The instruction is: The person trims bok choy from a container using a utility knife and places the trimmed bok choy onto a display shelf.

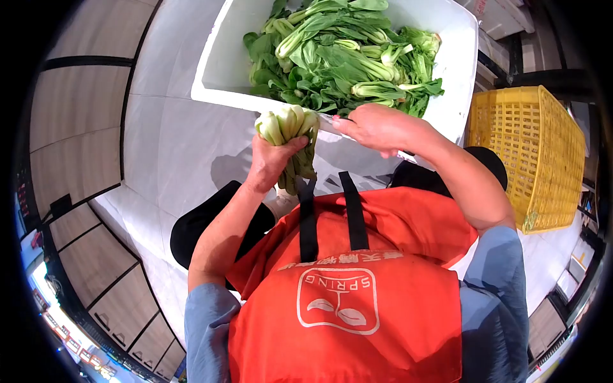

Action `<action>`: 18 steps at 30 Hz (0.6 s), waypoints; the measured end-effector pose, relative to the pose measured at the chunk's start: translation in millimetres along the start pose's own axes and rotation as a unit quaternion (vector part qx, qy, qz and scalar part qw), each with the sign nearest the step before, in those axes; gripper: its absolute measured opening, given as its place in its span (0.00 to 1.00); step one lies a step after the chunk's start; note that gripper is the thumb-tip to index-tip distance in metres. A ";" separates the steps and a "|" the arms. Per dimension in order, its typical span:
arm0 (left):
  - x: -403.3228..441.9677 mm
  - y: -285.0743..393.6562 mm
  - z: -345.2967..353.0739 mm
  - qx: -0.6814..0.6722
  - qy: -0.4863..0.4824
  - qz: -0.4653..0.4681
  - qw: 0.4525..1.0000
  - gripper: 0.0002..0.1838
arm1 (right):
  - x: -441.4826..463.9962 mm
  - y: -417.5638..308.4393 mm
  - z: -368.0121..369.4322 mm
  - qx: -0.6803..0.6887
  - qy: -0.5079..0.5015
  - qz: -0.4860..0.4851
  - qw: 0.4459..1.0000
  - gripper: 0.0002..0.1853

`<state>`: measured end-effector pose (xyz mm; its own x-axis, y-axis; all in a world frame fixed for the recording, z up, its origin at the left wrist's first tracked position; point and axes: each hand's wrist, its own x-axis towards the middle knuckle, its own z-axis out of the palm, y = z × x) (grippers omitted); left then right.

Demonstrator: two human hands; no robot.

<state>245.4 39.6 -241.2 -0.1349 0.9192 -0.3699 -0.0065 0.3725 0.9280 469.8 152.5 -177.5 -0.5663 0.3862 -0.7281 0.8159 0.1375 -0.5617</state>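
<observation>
My left hand (271, 156) is closed around a bunch of bok choy (290, 124), its pale stem ends up and its leaves hanging below the fist. Close to its right side, my right hand (377, 127) is closed on what looks like a small knife (327, 121). Only a thin pale part of it shows beside the stems, with a bit of red near the fingers; the rest is hidden. Just beyond both hands stands a white foam box (220, 76) with a heap of loose green bok choy (345, 57) in it.
A yellow plastic crate (555, 159) stands on the floor at the right. Grey floor tiles (159, 140) lie under the box, and wood-fronted cabinets (83, 115) line the left. A red apron (345, 287) covers my lap.
</observation>
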 end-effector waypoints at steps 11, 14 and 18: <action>-10.3 38.4 -2.7 -0.216 -0.086 -0.064 0.970 0.27 | -3.9 7.6 1.7 0.257 0.235 -0.259 0.901 0.31; -14.9 67.8 8.8 -0.215 -0.099 -0.042 0.971 0.29 | -3.8 -5.5 14.3 0.342 0.212 -0.268 0.875 0.34; -16.8 72.0 16.9 -0.211 -0.136 -0.012 0.968 0.30 | -13.2 -8.9 18.5 0.397 0.222 -0.293 0.841 0.30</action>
<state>263.9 53.2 -168.9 0.1353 0.9317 -0.3371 -0.4177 0.3622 0.8333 467.9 129.3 -170.2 -0.6007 0.7912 -0.1149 -0.0241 -0.1615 -0.9866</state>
